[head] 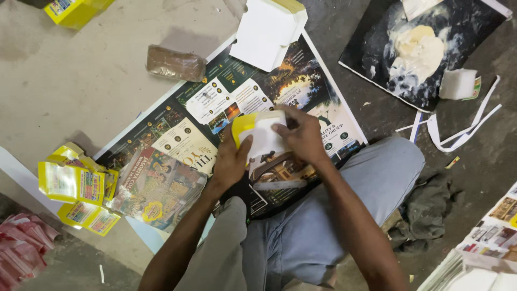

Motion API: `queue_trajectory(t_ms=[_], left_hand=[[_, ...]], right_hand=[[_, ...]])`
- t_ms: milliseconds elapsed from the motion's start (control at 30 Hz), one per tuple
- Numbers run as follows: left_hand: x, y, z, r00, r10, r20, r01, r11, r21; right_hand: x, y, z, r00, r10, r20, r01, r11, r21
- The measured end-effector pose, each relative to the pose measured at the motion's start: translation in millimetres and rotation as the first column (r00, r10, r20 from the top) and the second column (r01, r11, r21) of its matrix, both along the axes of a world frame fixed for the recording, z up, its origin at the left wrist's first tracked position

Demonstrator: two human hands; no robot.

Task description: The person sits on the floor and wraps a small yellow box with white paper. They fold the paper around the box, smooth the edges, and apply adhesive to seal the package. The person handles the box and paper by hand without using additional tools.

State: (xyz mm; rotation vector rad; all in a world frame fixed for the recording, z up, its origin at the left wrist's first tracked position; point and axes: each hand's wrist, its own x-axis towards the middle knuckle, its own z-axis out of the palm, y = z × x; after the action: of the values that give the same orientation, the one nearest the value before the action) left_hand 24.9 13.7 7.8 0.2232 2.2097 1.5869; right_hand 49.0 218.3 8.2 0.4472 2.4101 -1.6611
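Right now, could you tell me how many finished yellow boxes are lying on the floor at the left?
About 4 in the yellow box pile: one on top, one large in the middle, one below, one behind at the right. Overlaps may hide more. Another yellow box sits at the top edge.

A small yellow and white carton [261, 134] is at the centre of the frame, between the left hand [230, 161] and the right hand [302, 134], both of which grip it. At the left edge lies a heap of flat yellow cartons [75, 186] with coloured printed panels (some are folded, some overlap). One more yellow box [72, 11] is at the upper left corner. A brown wrapped block [175, 63] lies in the upper left part. A stack of white blanks [267, 32] stands at the top centre. Pink packets [21, 248] lie at the lower left corner.
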Motion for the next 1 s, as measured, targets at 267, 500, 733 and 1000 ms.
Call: queue_trajectory(t_ms=[267,500,733,1000], left_hand=[[-5,-10,-9,0.927,-0.091,0.365,0.089,0.996,0.024],[-7,-5,-25,0.909,-0.075,0.41,0.083,0.997,-0.002],[-8,-5,-32,0.953,-0.173,0.249,0.172,0.985,0.025],[-10,-4,-22,0.945,-0.191,0.266,0.198,0.98,-0.001]], right_hand=[[5,15,-25,0.995,-0.041,0.096,0.048,0.996,-0.069],[2,-1,-34,0.966,0.129,-0.224,-0.028,0.915,0.403],[8,-5,-24,0.943,0.136,-0.304,0.085,0.783,0.616],[3,12,-12,0.862,0.482,-0.157,-0.259,0.686,0.68]])
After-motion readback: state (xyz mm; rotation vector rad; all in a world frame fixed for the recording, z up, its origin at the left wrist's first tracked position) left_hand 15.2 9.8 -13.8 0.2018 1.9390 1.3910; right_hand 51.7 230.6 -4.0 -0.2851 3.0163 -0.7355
